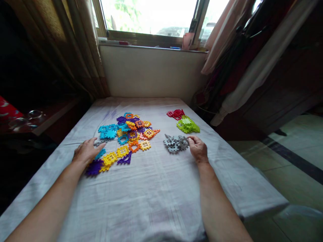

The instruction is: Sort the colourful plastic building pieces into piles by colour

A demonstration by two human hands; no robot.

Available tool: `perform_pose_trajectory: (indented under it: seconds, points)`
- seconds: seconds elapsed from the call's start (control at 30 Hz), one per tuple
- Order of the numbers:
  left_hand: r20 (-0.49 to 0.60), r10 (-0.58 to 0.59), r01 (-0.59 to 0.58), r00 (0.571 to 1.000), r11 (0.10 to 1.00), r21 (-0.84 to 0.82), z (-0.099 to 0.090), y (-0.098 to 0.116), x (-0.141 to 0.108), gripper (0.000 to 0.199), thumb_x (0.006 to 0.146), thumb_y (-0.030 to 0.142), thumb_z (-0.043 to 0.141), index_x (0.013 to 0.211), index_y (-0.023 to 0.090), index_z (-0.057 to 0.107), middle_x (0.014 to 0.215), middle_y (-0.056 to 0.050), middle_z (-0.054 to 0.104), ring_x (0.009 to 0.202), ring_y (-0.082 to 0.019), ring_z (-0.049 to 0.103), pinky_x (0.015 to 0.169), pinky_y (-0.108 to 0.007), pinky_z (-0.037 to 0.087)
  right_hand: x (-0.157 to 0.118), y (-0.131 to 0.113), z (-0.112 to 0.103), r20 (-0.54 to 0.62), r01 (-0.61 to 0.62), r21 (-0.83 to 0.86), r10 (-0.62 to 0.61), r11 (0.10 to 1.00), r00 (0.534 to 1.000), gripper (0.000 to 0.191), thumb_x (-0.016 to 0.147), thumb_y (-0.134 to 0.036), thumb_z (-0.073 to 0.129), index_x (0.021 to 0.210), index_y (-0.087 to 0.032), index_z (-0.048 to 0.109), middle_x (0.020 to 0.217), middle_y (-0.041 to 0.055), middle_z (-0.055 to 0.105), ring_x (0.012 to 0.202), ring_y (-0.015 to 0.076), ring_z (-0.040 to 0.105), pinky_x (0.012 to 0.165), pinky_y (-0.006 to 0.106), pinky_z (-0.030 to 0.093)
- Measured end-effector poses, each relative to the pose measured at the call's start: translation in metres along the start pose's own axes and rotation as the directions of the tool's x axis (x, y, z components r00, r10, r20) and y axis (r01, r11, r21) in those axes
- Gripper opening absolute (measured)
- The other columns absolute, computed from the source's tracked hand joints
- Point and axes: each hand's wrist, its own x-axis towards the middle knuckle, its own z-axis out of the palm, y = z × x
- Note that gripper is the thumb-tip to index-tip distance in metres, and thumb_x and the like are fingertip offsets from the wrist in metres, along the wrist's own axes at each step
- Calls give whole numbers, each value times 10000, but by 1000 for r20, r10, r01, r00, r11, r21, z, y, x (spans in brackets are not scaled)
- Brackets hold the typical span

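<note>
My left hand (87,151) rests at the left edge of a mixed heap of flat toothed pieces, its fingers apart beside a grey piece (101,143) and a blue one (100,154). Yellow pieces (110,158), purple pieces (94,167), orange pieces (134,146) and blue pieces (108,131) make up the heap. My right hand (198,149) is closed, thumb and finger pinching the right edge of a grey piece (182,143) in the grey pile (172,144). Behind that pile lie green pieces (188,124) and red pieces (176,114).
The pieces lie on a table with a pale cloth (151,191). A wall and window (151,16) are behind it. Curtains (83,43) hang at the left, clothes (257,67) at the right. A pink cup (187,41) stands on the sill.
</note>
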Motion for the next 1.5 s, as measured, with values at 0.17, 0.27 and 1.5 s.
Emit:
perform_pose_trajectory:
  seconds: [0.17, 0.27, 1.5]
  points:
    - [15, 15, -15, 1000, 999, 48, 1, 2, 2, 559, 774, 618, 552, 1129, 208, 686, 1167, -157, 689, 1095, -405, 622, 908, -533, 502, -4, 3, 7, 84, 38, -31, -35, 999, 996, 281, 762, -385, 484, 799, -249, 727, 829, 40, 750, 781, 213, 656, 745, 317, 515]
    - [33, 13, -15, 999, 998, 55, -3, 5, 4, 514, 756, 602, 572, 1072, 221, 710, 1142, -154, 699, 1072, -412, 632, 891, -539, 509, -4, 5, 7, 93, 33, -47, -28, 998, 995, 286, 764, -383, 486, 805, -243, 731, 847, 50, 745, 820, 218, 658, 765, 327, 516]
    - [562, 421, 437, 712, 360, -824, -19, 167, -92, 624, 633, 671, 760, 1020, 191, 664, 1024, -72, 666, 871, -179, 643, 805, -333, 526, -59, -85, 37, 188, 533, 268, -586, 803, 788, 144, 924, -313, 589, 932, -235, 710, 855, 40, 735, 814, 179, 675, 809, 319, 541]
